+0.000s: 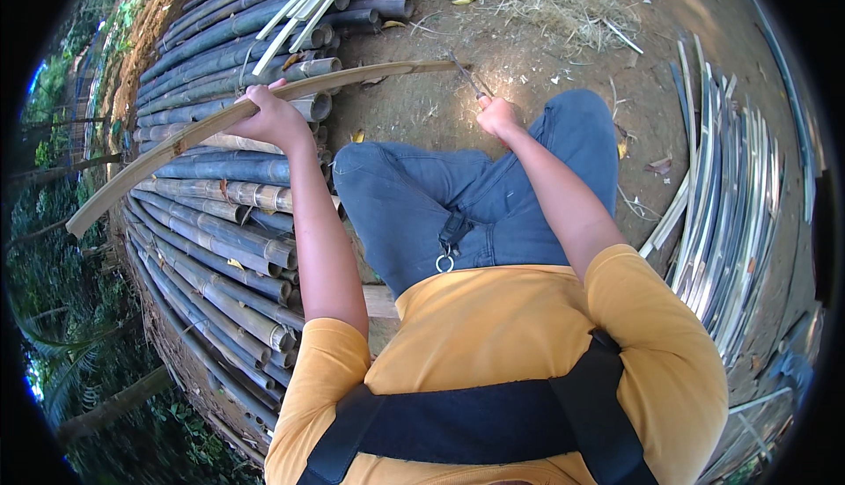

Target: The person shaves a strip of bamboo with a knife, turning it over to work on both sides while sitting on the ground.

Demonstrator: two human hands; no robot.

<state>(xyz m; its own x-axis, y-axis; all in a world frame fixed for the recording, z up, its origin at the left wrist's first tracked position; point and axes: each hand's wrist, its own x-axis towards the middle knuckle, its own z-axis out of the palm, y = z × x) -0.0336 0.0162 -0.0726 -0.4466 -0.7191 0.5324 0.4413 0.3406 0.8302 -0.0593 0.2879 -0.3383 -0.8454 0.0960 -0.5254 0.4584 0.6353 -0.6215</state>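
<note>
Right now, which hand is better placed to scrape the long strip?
Probably the right hand: it holds a thin, dark tool, which appears close to the strip's far end. The left hand is holding the long strip itself, so it seems better placed for steadying.

Dark round bamboo poles (224, 166) lay stacked on the left, with pale narrow bamboo splints (304, 11) on their far part. A long flat tan bamboo strip (198, 129) crossed above them. Ahead, straw-coloured thin shavings (568, 10) lay heaped on brown bare earth (409, 106); on the right lay a bundle of long thin grey-and-pale bamboo slats (726, 221).
</note>
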